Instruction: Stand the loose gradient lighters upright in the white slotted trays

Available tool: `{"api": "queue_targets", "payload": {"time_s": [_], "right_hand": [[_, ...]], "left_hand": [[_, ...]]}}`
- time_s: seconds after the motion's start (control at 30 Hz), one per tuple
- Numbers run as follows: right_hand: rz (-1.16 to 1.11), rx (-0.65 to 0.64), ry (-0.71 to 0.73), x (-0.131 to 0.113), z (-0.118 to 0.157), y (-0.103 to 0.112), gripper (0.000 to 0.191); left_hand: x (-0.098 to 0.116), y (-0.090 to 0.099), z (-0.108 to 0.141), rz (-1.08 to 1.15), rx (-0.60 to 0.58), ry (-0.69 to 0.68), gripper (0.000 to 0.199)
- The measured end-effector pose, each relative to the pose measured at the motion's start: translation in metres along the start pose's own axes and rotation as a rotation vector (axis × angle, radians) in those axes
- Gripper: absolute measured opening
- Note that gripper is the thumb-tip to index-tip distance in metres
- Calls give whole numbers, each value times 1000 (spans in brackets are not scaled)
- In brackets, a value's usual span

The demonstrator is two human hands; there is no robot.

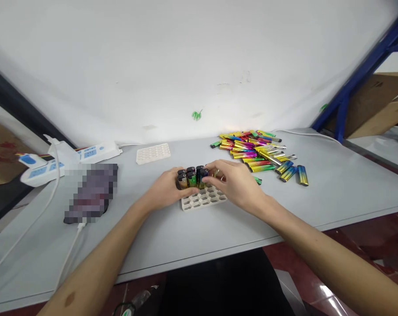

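Several shiny lighters (191, 179) with black tops stand upright, close together, at the back of a white tray (204, 199) with rows of holes. My left hand (168, 188) wraps the left side of this group, its thumb across the front and its other fingers partly hidden behind. At the group's right end, my right hand (233, 182) has thumb and fingers closed on a lighter (204, 175) with a dark blue upper part. Whether that lighter's foot sits in a hole cannot be seen.
Loose metallic lighters (251, 151) lie heaped at the right back. A second white holed tray (153, 153) lies near the wall. On the left are a power strip (96, 151) and a blurred dark object (93, 193) with a white cable. The table's front edge (202, 261) is nearby.
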State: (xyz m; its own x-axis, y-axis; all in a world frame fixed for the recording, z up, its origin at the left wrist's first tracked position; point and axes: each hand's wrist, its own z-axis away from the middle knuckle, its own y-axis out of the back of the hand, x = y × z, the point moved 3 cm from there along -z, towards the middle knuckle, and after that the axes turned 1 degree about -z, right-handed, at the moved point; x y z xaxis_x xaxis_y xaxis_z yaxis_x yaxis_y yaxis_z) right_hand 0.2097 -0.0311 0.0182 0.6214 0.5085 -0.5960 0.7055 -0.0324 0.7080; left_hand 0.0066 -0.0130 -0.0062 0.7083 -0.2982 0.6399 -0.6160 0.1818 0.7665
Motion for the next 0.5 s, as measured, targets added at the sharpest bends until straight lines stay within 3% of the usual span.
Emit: {"api": "queue_targets", "payload": {"time_s": [0.3, 0.5], "right_hand": [[85, -14, -57, -10, -5, 2, 12], [218, -93, -124, -16, -10, -2, 23]], "left_hand": [[-1, -2, -1, -15, 46, 28, 46], [-2, -3, -2, 31, 42, 47, 46]]}}
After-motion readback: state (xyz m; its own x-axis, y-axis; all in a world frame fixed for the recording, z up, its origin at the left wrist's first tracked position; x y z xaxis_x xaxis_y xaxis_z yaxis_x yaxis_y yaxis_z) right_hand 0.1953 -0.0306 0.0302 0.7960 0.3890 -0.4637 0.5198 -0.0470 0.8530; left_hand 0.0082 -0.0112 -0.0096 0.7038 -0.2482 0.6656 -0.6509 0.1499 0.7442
